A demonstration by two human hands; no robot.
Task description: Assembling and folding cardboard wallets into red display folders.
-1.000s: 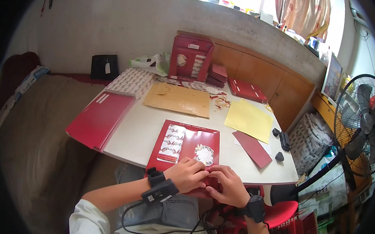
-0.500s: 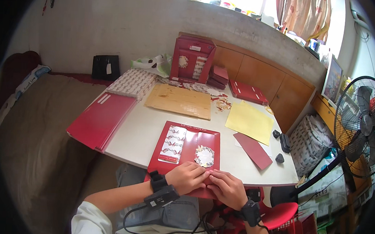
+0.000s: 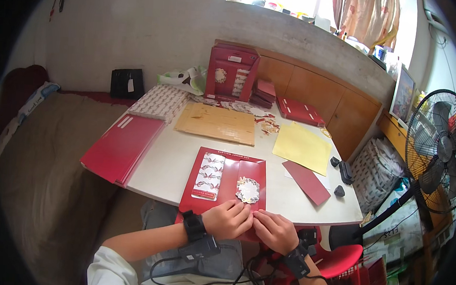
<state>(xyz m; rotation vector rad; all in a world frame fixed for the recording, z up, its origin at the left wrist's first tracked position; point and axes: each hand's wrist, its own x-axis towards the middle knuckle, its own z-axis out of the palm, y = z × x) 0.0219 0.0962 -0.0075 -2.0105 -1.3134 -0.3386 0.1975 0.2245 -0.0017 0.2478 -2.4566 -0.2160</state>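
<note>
A flat red cardboard package (image 3: 229, 186) lies at the table's near edge, its near end jutting over my lap. On its left side is a white strip with a red-and-grey floral pattern (image 3: 208, 176); on its right sits a white floral-edged paper tag (image 3: 247, 190). My left hand (image 3: 228, 219) is closed on the package's near part, just below the tag. Close beside it my right hand (image 3: 275, 230) has its fingers bent over the near right edge. The fingertips of both hands almost meet, and the near edge is partly hidden under them.
To the left lie stacked red sheets (image 3: 122, 150) and patterned strips (image 3: 159, 100). Behind are a brown cardboard piece (image 3: 216, 123) and a standing red box (image 3: 231, 73). At the right are yellow paper (image 3: 303, 147), a red card (image 3: 306, 183), small black objects (image 3: 346, 173) and a fan (image 3: 441, 148).
My right hand has shifted slightly down, and its wrist has turned a little. My left fingers have moved slightly on the package. The package stays in nearly the same place.
</note>
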